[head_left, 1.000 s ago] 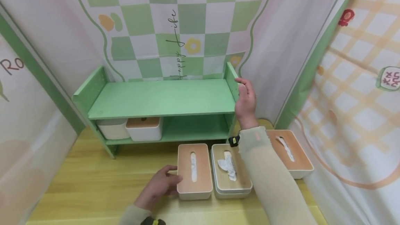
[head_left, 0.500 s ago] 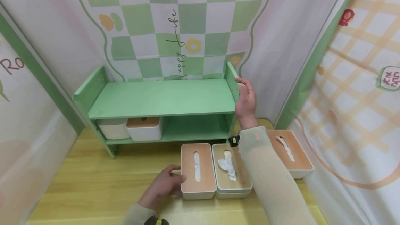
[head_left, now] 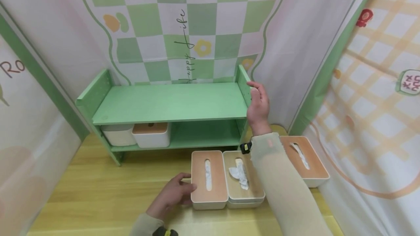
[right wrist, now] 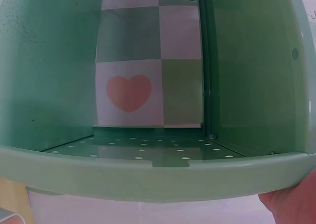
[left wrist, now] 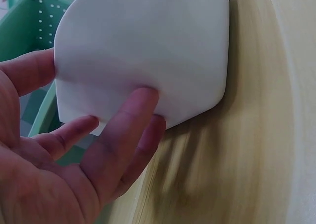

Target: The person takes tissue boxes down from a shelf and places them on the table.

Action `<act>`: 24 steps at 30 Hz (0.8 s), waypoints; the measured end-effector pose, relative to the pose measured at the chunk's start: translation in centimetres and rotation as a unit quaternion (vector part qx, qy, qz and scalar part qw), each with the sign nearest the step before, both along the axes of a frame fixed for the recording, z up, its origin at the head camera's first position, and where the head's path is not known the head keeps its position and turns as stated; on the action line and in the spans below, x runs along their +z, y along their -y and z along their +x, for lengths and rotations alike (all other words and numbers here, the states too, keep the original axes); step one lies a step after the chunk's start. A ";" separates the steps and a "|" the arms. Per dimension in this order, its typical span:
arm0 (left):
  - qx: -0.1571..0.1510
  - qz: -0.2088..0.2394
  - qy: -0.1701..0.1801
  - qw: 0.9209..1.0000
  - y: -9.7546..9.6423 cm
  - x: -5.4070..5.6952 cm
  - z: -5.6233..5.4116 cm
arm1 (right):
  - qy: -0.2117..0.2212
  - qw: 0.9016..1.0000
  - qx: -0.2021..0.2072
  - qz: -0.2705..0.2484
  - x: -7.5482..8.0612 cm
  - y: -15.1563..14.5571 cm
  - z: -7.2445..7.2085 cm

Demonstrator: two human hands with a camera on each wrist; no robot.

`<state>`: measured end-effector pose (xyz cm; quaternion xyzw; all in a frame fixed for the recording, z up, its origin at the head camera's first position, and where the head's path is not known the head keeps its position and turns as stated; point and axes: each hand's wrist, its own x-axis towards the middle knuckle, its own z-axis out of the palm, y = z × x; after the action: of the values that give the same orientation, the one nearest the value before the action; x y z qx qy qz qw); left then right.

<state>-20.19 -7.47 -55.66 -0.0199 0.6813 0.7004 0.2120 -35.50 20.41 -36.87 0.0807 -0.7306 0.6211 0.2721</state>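
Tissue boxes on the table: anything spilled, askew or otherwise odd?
Nothing looks spilled or damaged. One small oddity: on the middle box, the tissue sprawls crumpled past its slot, while on the left box a narrow strip lies within the slot. The right box stands apart, partly behind the sleeve.

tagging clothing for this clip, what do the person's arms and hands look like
The pale beige fabric right sleeve is long, with a pinkish mark near its cuff; the matching left sleeve shows only its end. A small black device with yellow-green marking sits at each wrist. The left hand and right hand are ungloved.
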 end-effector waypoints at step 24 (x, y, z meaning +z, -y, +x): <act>-0.041 -0.195 -0.072 0.977 0.3 1.2 0.6 | -0.010 1.000 -0.013 0.007 -0.7 -0.1 -0.5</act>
<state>-19.62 -7.73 -54.50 0.0174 0.8188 0.5441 0.1826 -36.03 20.56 -37.53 0.0793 -0.7335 0.6112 0.2866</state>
